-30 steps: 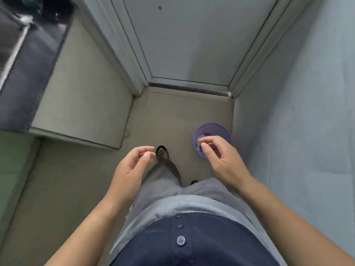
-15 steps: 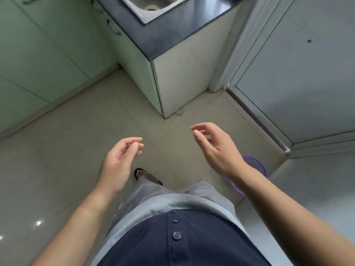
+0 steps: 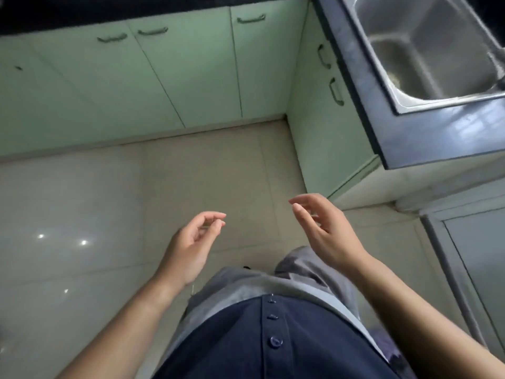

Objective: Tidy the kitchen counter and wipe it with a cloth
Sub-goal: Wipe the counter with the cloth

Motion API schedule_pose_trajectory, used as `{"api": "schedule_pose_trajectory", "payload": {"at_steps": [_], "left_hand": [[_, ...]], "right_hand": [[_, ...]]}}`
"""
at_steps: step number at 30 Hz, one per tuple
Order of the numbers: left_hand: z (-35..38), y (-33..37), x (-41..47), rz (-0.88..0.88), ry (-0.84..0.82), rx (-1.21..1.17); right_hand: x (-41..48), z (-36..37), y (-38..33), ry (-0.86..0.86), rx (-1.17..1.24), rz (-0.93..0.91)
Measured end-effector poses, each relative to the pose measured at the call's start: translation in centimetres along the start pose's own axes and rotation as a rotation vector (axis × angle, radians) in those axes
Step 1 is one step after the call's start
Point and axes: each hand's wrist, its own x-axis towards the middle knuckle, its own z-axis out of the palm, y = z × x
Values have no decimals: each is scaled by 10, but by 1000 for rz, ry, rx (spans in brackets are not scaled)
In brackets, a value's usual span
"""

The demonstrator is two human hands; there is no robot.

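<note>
My left hand [image 3: 191, 244] hangs in front of my body over the floor, fingers loosely curled and apart, holding nothing. My right hand [image 3: 325, 228] is level with it on the right, fingers spread, also empty. The dark kitchen counter [image 3: 426, 135] runs along the upper right, well above and beyond my right hand, with a steel sink [image 3: 426, 50] set in it. No cloth is in view.
Pale green cabinet doors [image 3: 169, 77] with dark handles line the back and the right corner under the counter. Glossy beige floor tiles [image 3: 82, 214] lie below. A grey door frame [image 3: 459, 269] stands at the right. A purple bin edge [image 3: 382, 337] shows behind my right arm.
The view has swung left from the door and purple bin toward the cabinets and sink. Both hands stay empty in front of me, the right slightly more spread.
</note>
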Motion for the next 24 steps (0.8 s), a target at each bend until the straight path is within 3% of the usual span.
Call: {"api": "schedule_pose_trajectory", "payload": {"at_steps": [9,18,24], "left_hand": [[-53,-2,104,-87,162,-48],[-114,88,281,-11,277,-67],[-147,112,366,-18,278,-86]], "right_hand": [[145,38,-22,-190,-20,-46],[358,19,-89,-255,-26,-163],[457,21,-108,-269,-56,-158]]}}
